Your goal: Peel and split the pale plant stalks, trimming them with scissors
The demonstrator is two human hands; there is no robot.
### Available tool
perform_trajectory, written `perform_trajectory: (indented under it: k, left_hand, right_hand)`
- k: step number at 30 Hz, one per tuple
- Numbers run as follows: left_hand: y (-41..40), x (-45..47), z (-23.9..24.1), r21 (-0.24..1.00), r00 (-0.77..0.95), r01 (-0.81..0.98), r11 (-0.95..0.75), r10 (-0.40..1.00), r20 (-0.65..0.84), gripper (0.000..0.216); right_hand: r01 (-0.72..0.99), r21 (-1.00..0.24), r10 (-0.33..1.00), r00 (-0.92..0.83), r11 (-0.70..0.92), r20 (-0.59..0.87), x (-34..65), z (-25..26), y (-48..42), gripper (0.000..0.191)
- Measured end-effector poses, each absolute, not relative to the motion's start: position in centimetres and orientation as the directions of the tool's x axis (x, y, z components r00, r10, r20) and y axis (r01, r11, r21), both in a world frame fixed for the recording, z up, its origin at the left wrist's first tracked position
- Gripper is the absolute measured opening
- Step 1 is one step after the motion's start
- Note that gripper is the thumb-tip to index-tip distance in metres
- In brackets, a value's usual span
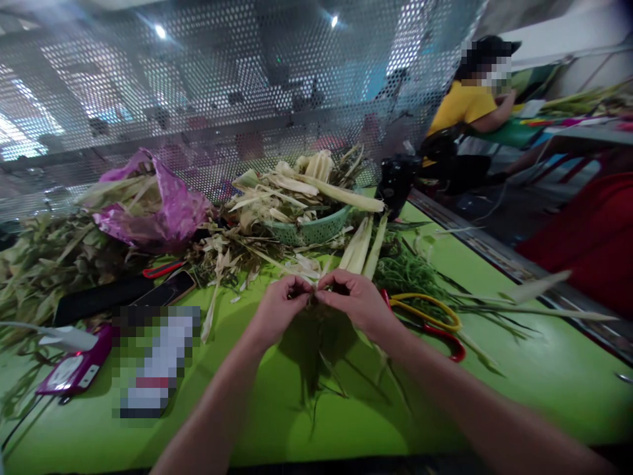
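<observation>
My left hand [279,305] and my right hand [357,300] meet over the green table [519,369], fingers pinched together on a small bundle of green leaf strips [316,343] that hangs down between them. Both hands are closed on it. Just beyond my fingers lie pale peeled stalks [363,244]. To the right of my right hand rest scissors with yellow and red handles [430,316].
A green basket [316,227] heaped with pale husks stands behind. A pink plastic bag [163,204] and piles of leaves sit at left, with phones [123,293] and a pink device [74,369]. A mesh screen rises at the back. A person in yellow [465,105] sits far right.
</observation>
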State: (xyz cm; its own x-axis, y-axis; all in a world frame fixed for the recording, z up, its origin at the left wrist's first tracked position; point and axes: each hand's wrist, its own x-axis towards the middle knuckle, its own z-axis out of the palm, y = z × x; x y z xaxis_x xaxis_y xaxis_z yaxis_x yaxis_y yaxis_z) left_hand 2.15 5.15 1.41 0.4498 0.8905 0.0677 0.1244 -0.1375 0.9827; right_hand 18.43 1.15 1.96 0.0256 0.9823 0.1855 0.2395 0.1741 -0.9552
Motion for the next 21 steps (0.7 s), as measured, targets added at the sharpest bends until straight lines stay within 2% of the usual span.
perform_trajectory:
  k: [12,16,21]
  left_hand:
    - [4.89,2.32,1.58,0.999,0.500,0.042,-0.014,0.866,-0.009,0.010]
    - [4.79,2.29,1.70,0.996,0.475,-0.058,0.073,0.879,-0.037,0.013]
    - [4.79,1.93,1.79,0.968,0.447,-0.174,0.180,0.891,-0.086,0.018]
  right_hand:
    - [0.094,-0.981,0.985,0.012,0.172,0.174,18.62,1.74,1.21,0.010]
    - [0.043,-0.988,0.989,0.033,0.145,0.147,18.58,2.16,1.06,0.011]
    - [0.140,-0.974,0.984,0.002,0.178,0.180,18.66,2.27,0.97,0.010]
